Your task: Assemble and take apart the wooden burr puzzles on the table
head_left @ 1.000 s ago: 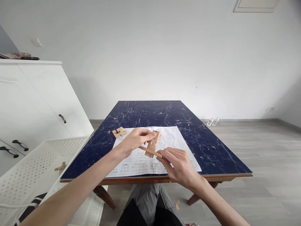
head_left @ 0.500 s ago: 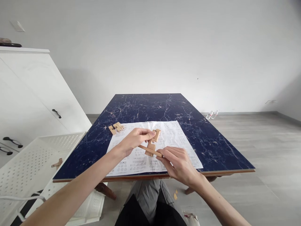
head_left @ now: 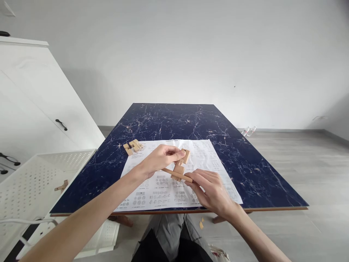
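Angling inward over paper (head_left: pixel 152 189): left hand (head_left: pixel 159 159) pinching wooden pieces (head_left: pixel 179 168), right hand (head_left: pixel 211 188) slim stick (head_left: pixel 176 174).

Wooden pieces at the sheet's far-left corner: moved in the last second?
No. Judged against the blue table, the wooden pieces keep their place; only the camera shifted.

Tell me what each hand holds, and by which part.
The left hand pinches a notched wooden piece near its far end; the right hand grips a wooden stick by its right end.
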`<state>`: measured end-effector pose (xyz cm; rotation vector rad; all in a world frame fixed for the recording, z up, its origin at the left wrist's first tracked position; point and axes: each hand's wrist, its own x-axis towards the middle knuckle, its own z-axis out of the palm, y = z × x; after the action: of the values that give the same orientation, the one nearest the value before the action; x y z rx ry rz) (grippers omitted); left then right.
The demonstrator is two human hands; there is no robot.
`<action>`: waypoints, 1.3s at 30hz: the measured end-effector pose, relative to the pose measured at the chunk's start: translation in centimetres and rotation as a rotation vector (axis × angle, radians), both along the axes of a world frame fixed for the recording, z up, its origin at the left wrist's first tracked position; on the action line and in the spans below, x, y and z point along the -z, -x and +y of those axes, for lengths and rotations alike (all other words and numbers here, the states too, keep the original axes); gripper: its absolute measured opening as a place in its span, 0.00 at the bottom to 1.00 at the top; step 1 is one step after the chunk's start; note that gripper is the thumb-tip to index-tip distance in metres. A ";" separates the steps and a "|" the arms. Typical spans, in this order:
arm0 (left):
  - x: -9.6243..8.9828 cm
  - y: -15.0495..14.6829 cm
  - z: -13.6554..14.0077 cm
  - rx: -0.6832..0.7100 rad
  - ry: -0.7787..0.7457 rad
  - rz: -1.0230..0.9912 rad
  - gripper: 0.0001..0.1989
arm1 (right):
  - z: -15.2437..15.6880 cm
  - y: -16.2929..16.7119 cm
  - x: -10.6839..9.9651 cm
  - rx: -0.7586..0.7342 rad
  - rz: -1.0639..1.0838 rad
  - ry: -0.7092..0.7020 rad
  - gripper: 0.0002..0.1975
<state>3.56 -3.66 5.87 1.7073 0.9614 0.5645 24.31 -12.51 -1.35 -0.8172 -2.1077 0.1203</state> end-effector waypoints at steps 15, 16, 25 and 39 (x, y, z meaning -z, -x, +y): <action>1.1 0.5 1.3 -0.014 -0.022 -0.015 0.21 | 0.6 1.6 1.2 0.052 -0.052 -0.057 0.06; 1.1 0.5 1.5 -0.015 -0.027 -0.019 0.21 | 0.8 1.6 1.2 0.050 -0.047 -0.050 0.06; 0.6 0.2 2.3 0.048 -0.046 -0.017 0.20 | 1.9 1.0 1.2 0.026 -0.111 -0.068 0.06; 2.4 0.7 6.9 -0.181 -0.317 0.254 0.25 | 1.8 -3.0 -0.8 0.224 0.149 0.481 0.19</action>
<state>2.83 3.26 3.51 2.0215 1.2698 0.6564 27.28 -10.69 -0.54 -1.2784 -1.8534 0.5657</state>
